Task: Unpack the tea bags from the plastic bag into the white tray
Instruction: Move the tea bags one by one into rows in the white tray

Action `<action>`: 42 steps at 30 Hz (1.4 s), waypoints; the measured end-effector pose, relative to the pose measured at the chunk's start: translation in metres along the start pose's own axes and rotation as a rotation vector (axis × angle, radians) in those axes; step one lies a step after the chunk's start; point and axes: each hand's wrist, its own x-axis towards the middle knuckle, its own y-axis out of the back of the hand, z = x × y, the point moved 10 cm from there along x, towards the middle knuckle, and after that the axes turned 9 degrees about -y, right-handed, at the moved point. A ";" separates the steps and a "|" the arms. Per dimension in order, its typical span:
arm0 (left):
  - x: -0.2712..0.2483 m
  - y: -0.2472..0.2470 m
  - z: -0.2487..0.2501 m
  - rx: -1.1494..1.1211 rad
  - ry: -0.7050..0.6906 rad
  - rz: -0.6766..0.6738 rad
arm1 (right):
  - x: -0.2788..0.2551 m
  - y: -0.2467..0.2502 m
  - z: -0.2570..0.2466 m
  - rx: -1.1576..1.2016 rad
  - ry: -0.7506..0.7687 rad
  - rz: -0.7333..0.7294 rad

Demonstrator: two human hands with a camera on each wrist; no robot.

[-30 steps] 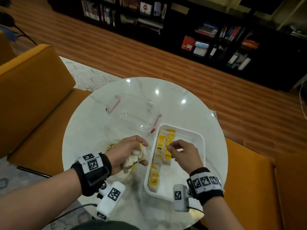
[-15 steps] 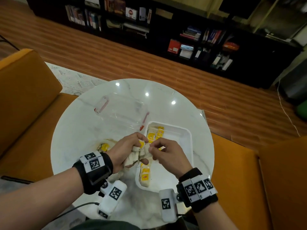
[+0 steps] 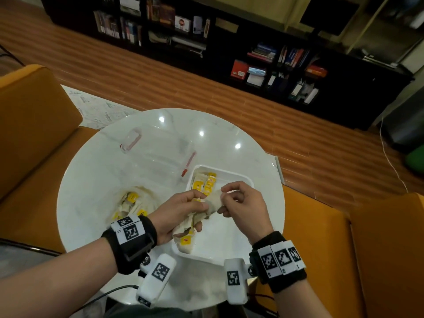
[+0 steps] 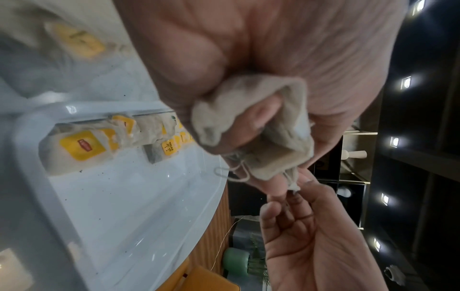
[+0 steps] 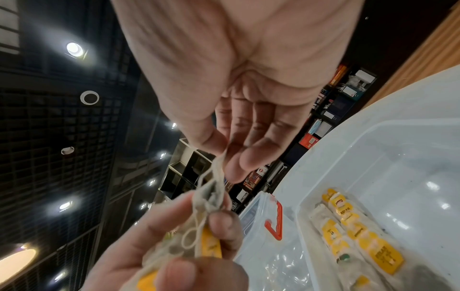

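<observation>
My left hand [image 3: 183,212] grips a bunch of beige tea bags [image 3: 197,218] with yellow tags, held above the white tray [image 3: 246,180]. My right hand [image 3: 231,200] pinches the corner and string of one tea bag [image 3: 214,199] in that bunch. The left wrist view shows the bunch [image 4: 259,126] curled in my left fingers and the right hand [image 4: 296,195] pinching a string end. Several tea bags [image 3: 205,183] lie in a row along the tray's left side. The clear plastic bag [image 3: 135,204] with more tea bags lies on the table left of my left hand.
A clear plastic lid with red clips [image 3: 158,152] lies behind the tray on the round white marble table [image 3: 91,180]. Orange seats [image 3: 29,125] flank the table on both sides. A dark bookshelf [image 3: 252,53] stands far across the wooden floor.
My right hand left the tray's row of tea bags and came left to the bunch in my left hand, pinching one bag. My left hand lifted the bunch over the tray.
</observation>
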 end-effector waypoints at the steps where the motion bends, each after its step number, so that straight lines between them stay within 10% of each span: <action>1: 0.000 0.000 -0.002 -0.005 -0.006 0.007 | 0.000 0.003 -0.001 0.013 0.012 -0.002; 8: 0.000 -0.009 -0.008 -0.074 0.006 0.031 | -0.012 -0.002 -0.013 -0.062 0.102 -0.294; 16: -0.002 -0.011 -0.008 -0.060 0.022 0.028 | -0.005 -0.002 -0.029 -0.318 0.396 -0.242; 25: 0.000 0.036 -0.008 0.023 0.051 0.295 | 0.047 0.020 0.018 -0.410 0.146 0.034; 34: -0.014 0.078 -0.007 0.030 0.088 0.344 | 0.079 -0.042 0.108 -0.660 -0.176 -0.315; 42: -0.019 0.092 0.020 0.045 -0.032 0.343 | 0.105 -0.047 0.129 -0.696 -0.281 -0.165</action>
